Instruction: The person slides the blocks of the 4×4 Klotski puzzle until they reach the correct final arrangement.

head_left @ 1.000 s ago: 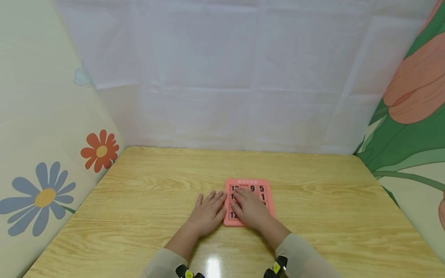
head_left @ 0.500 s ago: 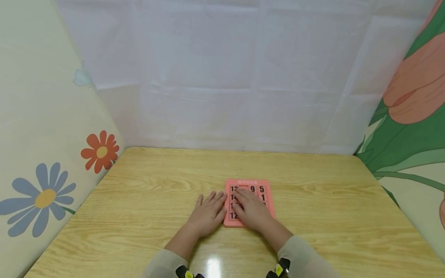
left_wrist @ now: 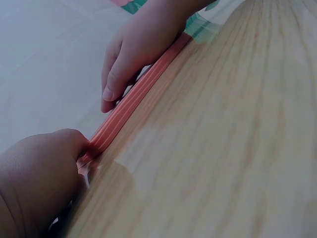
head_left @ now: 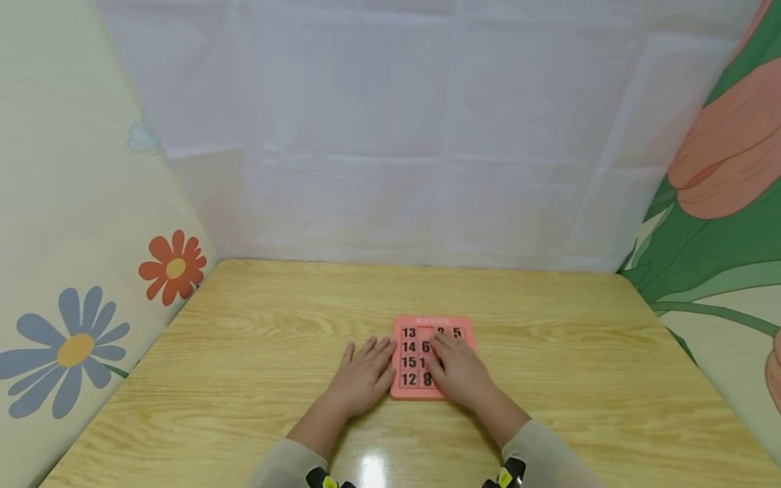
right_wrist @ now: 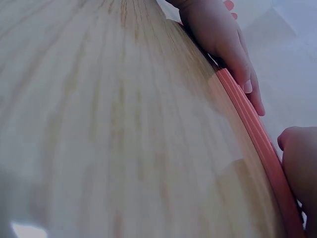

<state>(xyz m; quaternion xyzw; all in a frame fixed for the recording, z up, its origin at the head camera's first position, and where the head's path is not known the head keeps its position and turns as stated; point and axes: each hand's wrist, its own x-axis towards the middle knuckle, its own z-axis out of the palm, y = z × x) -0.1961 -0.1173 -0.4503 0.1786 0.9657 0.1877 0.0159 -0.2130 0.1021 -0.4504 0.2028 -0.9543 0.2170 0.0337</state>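
A pink number sliding puzzle lies flat on the table; its black-numbered tiles include 13, 14, 15 and 12 down the left column. A gap shows in the top row beside the 13. My left hand rests on the table along the puzzle's left side, fingers extended and touching its edge. Over the right part of the tiles lies my right hand, its fingertips on the upper tiles, hiding several numbers. In the left wrist view the puzzle's pink side runs between both hands; the right wrist view shows that frame too.
The wood-grain table extends to both sides and behind the puzzle. A white sheet hangs at its back edge. Flower-printed panels stand at the left and right.
My right hand has shifted right across the puzzle, uncovering the 6 and 8 tiles and partly covering the 9. The left hand stays in place beside the frame.
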